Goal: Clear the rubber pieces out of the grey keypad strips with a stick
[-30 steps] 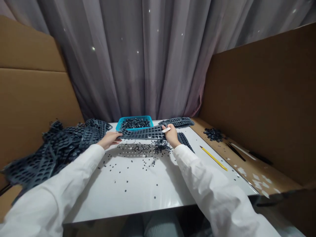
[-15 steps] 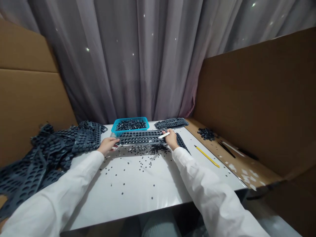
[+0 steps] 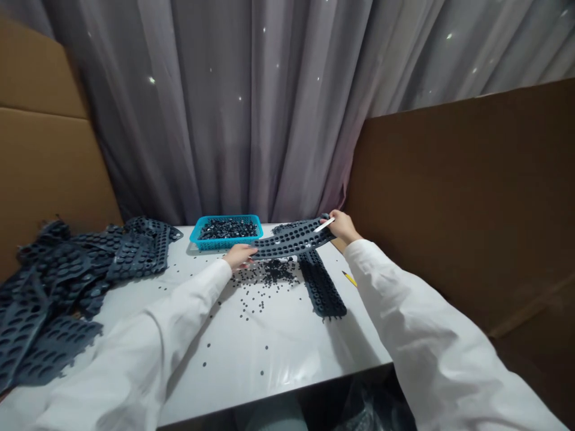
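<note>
Between my hands a dark rubber sheet with rows of round holes (image 3: 287, 240) is held above the table, bowed and tilted up to the right. My left hand (image 3: 240, 256) is closed on its left end. At its right end my right hand (image 3: 344, 227) grips it, with a slim white stick (image 3: 324, 225) also between the fingers. Under the sheet lies a heap of small black discs (image 3: 276, 270). A second dark strip with raised rings (image 3: 322, 287) rests on the table, its far end hidden by the held sheet.
A blue basket (image 3: 226, 243) full of small black parts stands at the back. Piled perforated sheets (image 3: 90, 269) cover the left side. Another stack (image 3: 281, 228) lies behind the held sheet. A yellow pencil-like tool (image 3: 349, 279) is near my right sleeve. Cardboard walls (image 3: 449, 197) flank the table.
Both hands have carried the perforated sheet to the right, its right end rising and bending. The strip with raised rings is now largely uncovered. The view has shifted slightly.
</note>
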The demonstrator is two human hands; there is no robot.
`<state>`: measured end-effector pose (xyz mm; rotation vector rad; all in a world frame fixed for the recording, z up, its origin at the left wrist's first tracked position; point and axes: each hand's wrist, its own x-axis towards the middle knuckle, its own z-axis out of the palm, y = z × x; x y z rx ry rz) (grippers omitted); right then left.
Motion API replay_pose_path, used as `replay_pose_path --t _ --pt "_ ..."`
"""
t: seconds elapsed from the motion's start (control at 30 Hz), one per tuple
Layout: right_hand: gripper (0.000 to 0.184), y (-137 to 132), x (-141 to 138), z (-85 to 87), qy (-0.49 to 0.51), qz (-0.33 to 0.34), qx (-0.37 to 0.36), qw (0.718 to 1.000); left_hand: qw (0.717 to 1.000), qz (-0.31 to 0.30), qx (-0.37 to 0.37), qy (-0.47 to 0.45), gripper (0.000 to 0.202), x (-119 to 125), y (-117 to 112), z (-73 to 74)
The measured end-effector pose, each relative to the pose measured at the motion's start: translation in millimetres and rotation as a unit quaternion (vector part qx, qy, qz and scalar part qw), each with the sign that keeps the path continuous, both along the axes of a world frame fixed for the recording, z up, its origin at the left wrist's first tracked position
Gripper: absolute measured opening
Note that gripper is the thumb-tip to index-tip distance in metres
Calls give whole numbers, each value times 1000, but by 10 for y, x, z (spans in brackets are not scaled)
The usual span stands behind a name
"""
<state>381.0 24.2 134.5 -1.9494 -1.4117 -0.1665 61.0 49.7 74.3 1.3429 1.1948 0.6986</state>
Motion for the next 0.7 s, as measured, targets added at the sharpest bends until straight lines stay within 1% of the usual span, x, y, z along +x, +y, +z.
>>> replay_pose_path --t 0.07,0.17,0.23,0.3,0.37,0.43,0.57,0.7 --pt "26 13 131 233 -45 -30 -2 999 998 -54 -12 -27 32 245 -1 56" --pt "26 84 188 526 -114 -64 -7 991 991 -110 -8 -72 32 533 -7 156" --pt "26 160 166 659 -161 -70 -12 984 988 -133 -2 -83 32 640 -12 210" --pt "25 243 136 738 -207 -65 -20 976 986 -150 2 -74 32 655 -23 238" --pt "25 322 126 774 -248 -55 -31 967 985 -166 6 -53 32 575 -44 241" --pt "24 391 147 781 -280 -48 -44 958 983 -179 10 -28 31 419 -78 228" --pt "22 514 269 744 -328 -24 -69 942 983 -185 15 6 24 -3 -167 165" --pt "22 648 414 688 -367 13 -85 926 986 -167 1 28 25 -404 -213 35"
